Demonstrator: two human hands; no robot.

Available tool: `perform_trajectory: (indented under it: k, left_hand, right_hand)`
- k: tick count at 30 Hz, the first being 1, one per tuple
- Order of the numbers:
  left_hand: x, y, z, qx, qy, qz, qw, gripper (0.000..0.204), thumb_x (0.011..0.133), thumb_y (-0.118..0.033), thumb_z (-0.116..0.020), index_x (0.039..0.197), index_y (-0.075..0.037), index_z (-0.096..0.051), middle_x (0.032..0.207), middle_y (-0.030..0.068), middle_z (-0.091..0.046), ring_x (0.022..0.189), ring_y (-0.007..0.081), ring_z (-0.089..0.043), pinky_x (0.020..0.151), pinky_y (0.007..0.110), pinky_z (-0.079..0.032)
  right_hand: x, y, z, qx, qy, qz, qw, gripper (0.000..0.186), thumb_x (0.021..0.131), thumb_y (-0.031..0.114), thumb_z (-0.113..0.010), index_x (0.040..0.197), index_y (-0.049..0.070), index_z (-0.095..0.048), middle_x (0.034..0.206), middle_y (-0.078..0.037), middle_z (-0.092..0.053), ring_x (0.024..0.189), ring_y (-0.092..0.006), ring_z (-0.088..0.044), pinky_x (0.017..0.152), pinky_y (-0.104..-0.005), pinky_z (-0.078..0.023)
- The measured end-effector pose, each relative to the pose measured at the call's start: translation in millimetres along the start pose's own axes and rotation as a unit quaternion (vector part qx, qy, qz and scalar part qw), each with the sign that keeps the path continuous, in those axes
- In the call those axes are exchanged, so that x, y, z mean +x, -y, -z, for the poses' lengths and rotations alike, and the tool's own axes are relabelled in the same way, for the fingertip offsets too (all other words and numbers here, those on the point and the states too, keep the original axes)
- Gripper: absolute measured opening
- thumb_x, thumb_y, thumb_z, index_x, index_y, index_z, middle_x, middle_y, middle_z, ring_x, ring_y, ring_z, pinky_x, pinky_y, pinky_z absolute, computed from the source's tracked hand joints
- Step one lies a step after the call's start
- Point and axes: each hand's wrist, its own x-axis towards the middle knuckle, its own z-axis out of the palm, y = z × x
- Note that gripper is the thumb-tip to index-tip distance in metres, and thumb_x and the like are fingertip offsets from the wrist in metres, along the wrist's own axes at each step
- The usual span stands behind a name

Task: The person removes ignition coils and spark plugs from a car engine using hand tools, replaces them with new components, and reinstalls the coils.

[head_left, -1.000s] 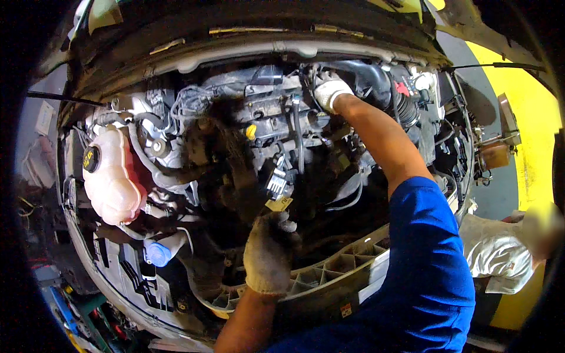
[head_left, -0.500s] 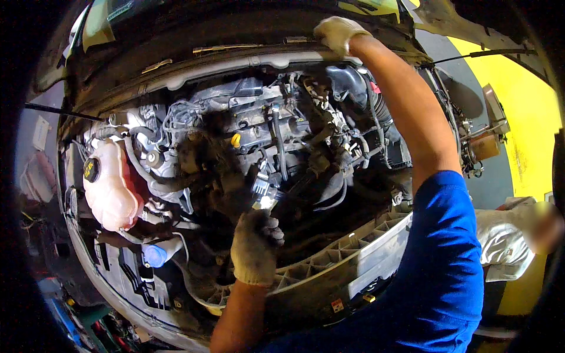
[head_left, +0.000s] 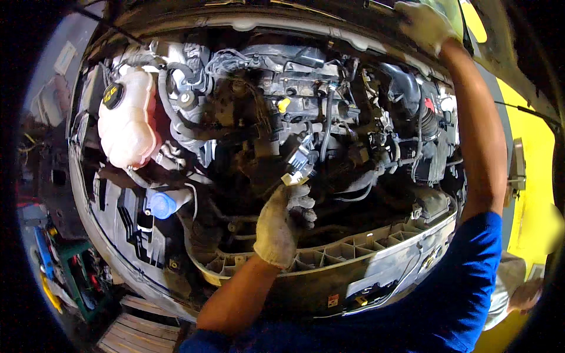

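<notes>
In a pale work glove, my left hand (head_left: 279, 226) is above the front of an open engine bay, its fingers closed. At its fingertips is a small black-and-silver part with a pale yellow end (head_left: 296, 174); its exact kind does not show. Just beyond that part lies the engine (head_left: 306, 94), with a yellow cap (head_left: 283, 106) and a black hose (head_left: 328, 126). My right arm stretches far forward, and my gloved right hand (head_left: 425, 26) is at the raised bay's rear edge. Blur hides what its fingers do.
A pinkish coolant tank (head_left: 128, 120) with a black cap and a blue-capped filler (head_left: 162, 205) stand on the left. The ribbed front crossmember (head_left: 347, 250) runs under my left arm. A tool tray (head_left: 88, 276) lies lower left; another person (head_left: 509, 288) is at the far right.
The view has shifted, so the engine sits higher and further right. My right hand has moved to the right along the rear edge. My left hand stays by the small part.
</notes>
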Motion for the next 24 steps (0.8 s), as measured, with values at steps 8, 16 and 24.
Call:
perform_trajectory:
  k: [8,16,24]
  left_hand:
    - [6.3,6.5,10.8,0.040,0.059,-0.055,0.996,0.052,0.102,-0.049,-0.044,0.113,-0.002,-0.062,0.089,0.0103,-0.066,0.072,0.0231,-0.061,0.065,0.039,-0.048]
    - [9.0,8.5,11.3,0.019,0.100,-0.041,0.994,0.045,0.098,-0.050,-0.052,0.111,-0.008,-0.063,0.086,0.0054,-0.064,0.067,0.0185,-0.058,0.061,0.033,-0.046]
    - [19.4,25.5,2.6,0.148,0.018,-0.252,0.956,0.041,0.102,-0.038,-0.053,0.115,-0.001,-0.063,0.105,0.0098,-0.068,0.098,0.0222,-0.060,0.089,0.037,-0.046]
  right_hand:
    - [-46.4,139.1,-16.8,0.156,0.042,0.102,0.982,0.028,0.099,0.034,-0.049,0.107,0.008,-0.058,0.091,-0.022,-0.069,0.088,-0.0410,-0.068,0.077,-0.0517,-0.054]
    - [9.3,231.4,-126.2,0.164,0.148,-0.038,0.975,0.032,0.094,0.028,-0.053,0.110,0.007,-0.072,0.113,-0.021,-0.070,0.108,-0.0375,-0.067,0.092,-0.0465,-0.053]
    - [1.9,250.0,-102.7,0.203,0.096,-0.152,0.962,0.035,0.093,0.033,-0.055,0.110,0.007,-0.071,0.114,-0.023,-0.069,0.109,-0.0395,-0.065,0.093,-0.0466,-0.052]
